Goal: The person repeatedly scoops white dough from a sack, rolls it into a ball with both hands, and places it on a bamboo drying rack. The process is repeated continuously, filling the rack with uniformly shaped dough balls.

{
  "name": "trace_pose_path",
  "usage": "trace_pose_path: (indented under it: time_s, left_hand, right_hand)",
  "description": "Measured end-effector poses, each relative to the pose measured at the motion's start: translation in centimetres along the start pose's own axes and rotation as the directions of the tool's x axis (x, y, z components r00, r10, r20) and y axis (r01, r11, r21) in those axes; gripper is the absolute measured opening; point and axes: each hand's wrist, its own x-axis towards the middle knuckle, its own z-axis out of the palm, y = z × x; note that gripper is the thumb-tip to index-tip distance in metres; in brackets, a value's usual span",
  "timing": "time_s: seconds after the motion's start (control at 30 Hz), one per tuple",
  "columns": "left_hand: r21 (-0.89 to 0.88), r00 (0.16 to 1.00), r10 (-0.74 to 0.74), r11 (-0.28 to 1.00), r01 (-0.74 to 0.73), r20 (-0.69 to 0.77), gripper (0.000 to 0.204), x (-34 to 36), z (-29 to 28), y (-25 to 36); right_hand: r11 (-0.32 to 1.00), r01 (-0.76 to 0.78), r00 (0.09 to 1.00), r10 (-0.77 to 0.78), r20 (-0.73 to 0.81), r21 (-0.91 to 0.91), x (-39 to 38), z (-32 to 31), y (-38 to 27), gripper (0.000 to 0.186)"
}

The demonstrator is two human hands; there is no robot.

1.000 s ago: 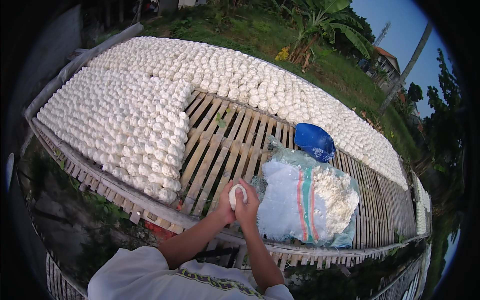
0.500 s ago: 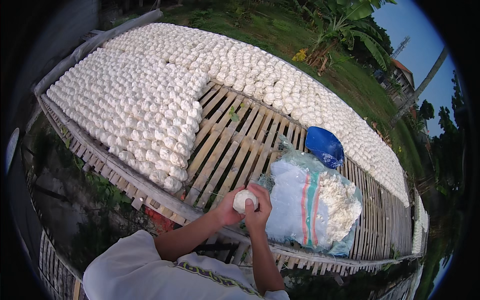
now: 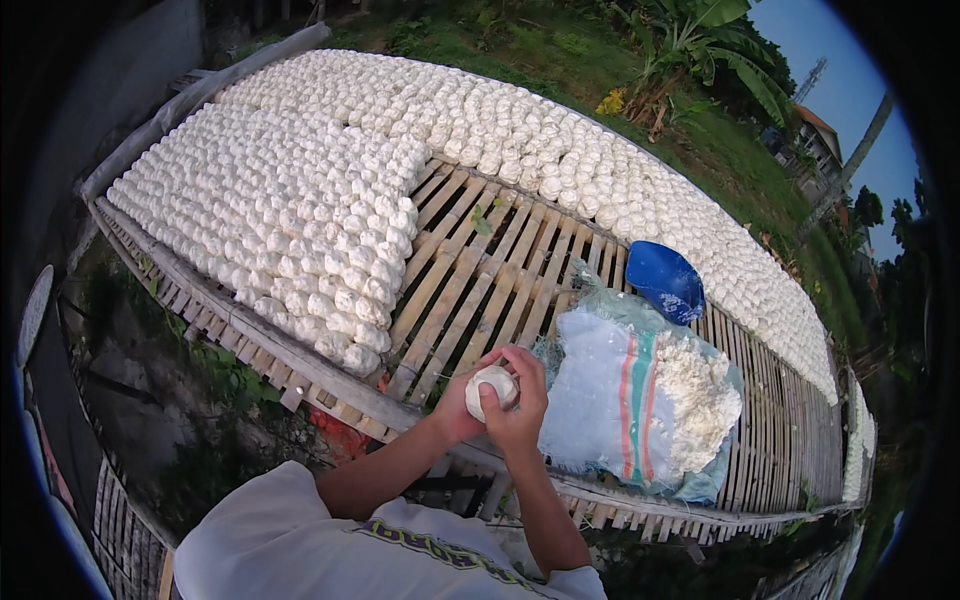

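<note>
Between my two palms sits a round white dough-like ball [image 3: 489,387]. My left hand [image 3: 458,408] cups it from the left and below. My right hand [image 3: 522,400] wraps its right side, the thumb pressed on the front of the ball. Both hands are above the near edge of a slatted bamboo rack [image 3: 485,290]. Just right of them lies a woven plastic sack [image 3: 590,400] with red and green stripes, and a crumbly white heap [image 3: 695,405] rests on it. Behind the sack is a blue plastic scoop [image 3: 665,283], dusted white.
Rows of similar white balls [image 3: 270,220] cover the left part of the rack. Another long band of them [image 3: 600,165] runs along the far side. Grass [image 3: 560,60] and a banana plant [image 3: 690,50] stand beyond, and a grey wall [image 3: 110,110] rises at left.
The view has shifted slightly, so the rack and sack appear a little farther right. My right thumb and fingers have moved over the ball, which stays between both hands.
</note>
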Motion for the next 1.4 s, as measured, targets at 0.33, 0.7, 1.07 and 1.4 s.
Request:
trace_pose_path:
  time_s: [0.33,0.7,1.07,1.4]
  left_hand:
    - [0.131,0.984,-0.104,0.984,0.123,-0.147,0.061,-0.9,1.3,1.6]
    - [0.156,0.947,0.174,0.978,-0.135,-0.27,0.061,-1.4,-0.8,3.0]
    - [0.245,0.869,0.347,0.931,-0.272,-0.354,0.062,-1.1,-2.6,6.5]
    - [0.165,0.839,0.32,0.947,-0.275,-0.441,0.072,-0.4,-5.6,15.1]
  right_hand:
    - [0.994,-0.057,0.851,0.099,0.515,-0.096,0.8,-1.7,0.9,0.048]
    - [0.907,-0.419,0.813,0.351,0.465,0.049,0.8,1.8,1.5,0.04]
    - [0.992,-0.121,0.988,0.123,0.098,-0.023,0.7,10.9,2.3,0.021]
    - [0.987,-0.15,0.926,0.161,0.341,-0.059,3.5,16.6,6.2,0.039]
